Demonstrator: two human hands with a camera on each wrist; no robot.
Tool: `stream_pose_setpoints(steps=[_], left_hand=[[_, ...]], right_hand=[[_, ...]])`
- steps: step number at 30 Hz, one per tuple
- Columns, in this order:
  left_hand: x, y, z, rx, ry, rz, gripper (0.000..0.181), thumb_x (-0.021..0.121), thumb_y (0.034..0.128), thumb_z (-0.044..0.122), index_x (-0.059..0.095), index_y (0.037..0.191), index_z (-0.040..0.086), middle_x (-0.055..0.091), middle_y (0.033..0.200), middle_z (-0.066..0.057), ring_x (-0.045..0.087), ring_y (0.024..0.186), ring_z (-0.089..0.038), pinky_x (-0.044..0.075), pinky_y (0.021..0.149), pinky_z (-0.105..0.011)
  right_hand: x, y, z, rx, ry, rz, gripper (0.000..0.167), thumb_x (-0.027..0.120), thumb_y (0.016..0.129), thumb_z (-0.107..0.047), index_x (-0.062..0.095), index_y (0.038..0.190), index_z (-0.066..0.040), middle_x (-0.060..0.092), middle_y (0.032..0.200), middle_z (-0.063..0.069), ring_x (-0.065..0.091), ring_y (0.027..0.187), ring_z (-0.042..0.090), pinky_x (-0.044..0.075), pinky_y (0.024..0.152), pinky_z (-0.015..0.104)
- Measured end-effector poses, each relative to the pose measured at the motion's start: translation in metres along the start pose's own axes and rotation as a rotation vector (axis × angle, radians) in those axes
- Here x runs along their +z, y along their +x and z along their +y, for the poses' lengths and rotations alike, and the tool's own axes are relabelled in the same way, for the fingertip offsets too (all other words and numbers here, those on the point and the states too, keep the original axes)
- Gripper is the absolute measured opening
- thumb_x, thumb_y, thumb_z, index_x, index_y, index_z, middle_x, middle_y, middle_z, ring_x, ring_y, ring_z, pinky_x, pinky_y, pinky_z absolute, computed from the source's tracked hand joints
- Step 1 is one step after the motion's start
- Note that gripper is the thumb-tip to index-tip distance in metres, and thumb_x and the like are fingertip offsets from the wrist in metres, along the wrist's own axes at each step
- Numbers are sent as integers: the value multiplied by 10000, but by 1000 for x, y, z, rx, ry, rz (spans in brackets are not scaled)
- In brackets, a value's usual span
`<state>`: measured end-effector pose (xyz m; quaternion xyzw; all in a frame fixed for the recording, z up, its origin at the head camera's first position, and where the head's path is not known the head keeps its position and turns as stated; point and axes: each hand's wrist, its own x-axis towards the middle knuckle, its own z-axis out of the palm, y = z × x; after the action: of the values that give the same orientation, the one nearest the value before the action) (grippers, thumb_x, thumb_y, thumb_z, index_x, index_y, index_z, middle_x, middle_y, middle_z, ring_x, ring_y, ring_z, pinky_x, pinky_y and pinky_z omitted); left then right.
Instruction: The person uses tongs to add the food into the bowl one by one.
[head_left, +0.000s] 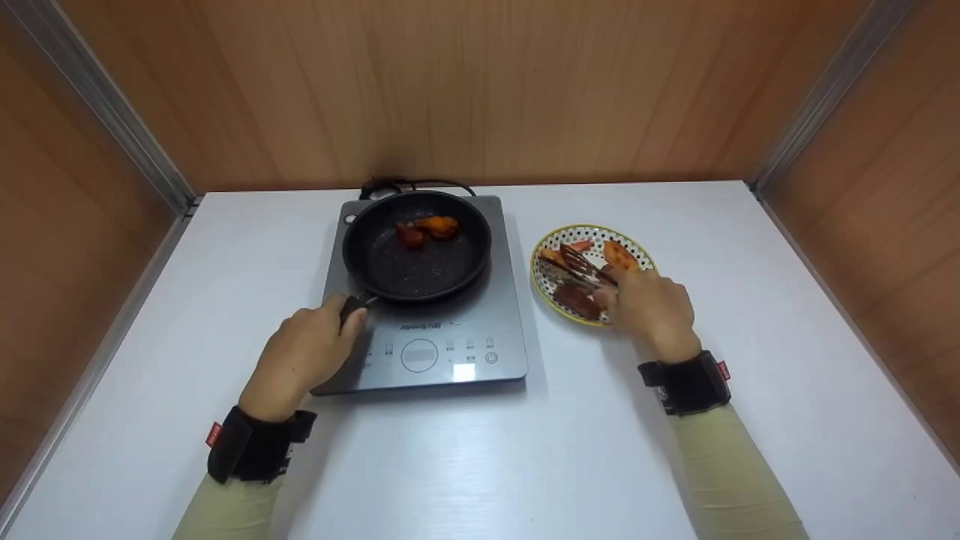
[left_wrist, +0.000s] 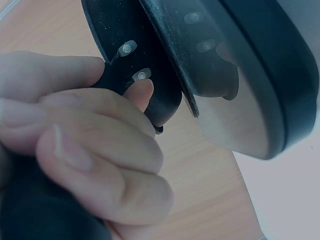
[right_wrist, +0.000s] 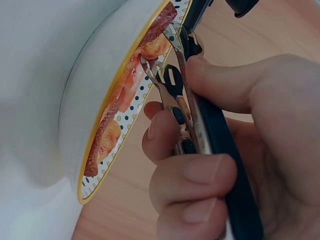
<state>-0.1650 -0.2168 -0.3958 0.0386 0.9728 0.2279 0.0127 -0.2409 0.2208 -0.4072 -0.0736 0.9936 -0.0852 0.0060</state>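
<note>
My left hand (head_left: 306,351) grips the black handle (head_left: 352,306) of a frying pan (head_left: 420,270), which sits on a flat induction cooktop (head_left: 480,315). Two reddish-orange food pieces (head_left: 437,226) lie toward the pan's far side. In my right hand (head_left: 651,307) is a pair of metal tongs (right_wrist: 200,115) with slotted ends and dark handle grips, thumb on one side and fingers on the other. The tongs' ends are over a dotted, yellow-rimmed plate (head_left: 541,291) of food, including a brown meat piece (head_left: 576,300) and an orange piece (head_left: 619,256). Whether they pinch any food, I cannot tell.
The cooktop stands on a white table (head_left: 450,465), its control panel facing me. A black cable (head_left: 442,182) runs behind it along the back edge. Wooden panels (head_left: 480,90) close off the back and both sides.
</note>
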Motion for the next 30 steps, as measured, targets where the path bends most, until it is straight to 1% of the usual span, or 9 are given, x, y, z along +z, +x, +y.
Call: stream_pose_setpoints(steps=[4,9,15,20,24,30], left_hand=[[1,0,-1,2,-4,8,304,524,1126,315,571,1018,34,570,701,-99,541,643,-254,387,537,-358],[0,0,-1,-4,-6,-2,306,516,1128,321,566,1023,37,566,710,-98,539,648,-254,385,540,-359],[1,0,-1,-3,-9,-1,305,514,1129,318,566,1023,37,573,718,-98,543,651,-252,393,543,-359],[0,0,-1,3,-12,-1,314,507,1132,329,568,1038,35,582,733,-102,547,662,-251,395,547,-363],[0,0,0,5,-17,2,322,507,1132,339,563,1028,40,569,725,-94,539,658,-246,384,543,-365],[-1,0,1,-1,-10,-10,336,495,1137,342,571,1049,27,571,715,-97,543,640,-245,385,533,-363]], right_hand=[[2,1,0,-7,0,2,477,606,1066,-401,668,1396,-62,683,1232,330,692,957,568,547,735,656],[4,1,-1,-17,2,5,452,611,1067,-395,678,1395,-91,659,1323,294,691,965,568,545,723,656],[5,1,-1,-17,0,11,422,618,1066,-380,683,1405,-138,677,1305,292,694,968,568,543,714,651],[5,1,0,-12,1,32,381,639,1055,-368,713,1379,-180,711,1262,260,710,966,528,542,723,633],[4,1,1,-23,-5,44,358,655,1049,-358,727,1362,-199,729,1215,248,717,940,504,545,696,617],[2,1,5,-31,-1,49,325,644,1050,-312,736,1348,-221,734,1186,248,716,946,501,538,697,623]])
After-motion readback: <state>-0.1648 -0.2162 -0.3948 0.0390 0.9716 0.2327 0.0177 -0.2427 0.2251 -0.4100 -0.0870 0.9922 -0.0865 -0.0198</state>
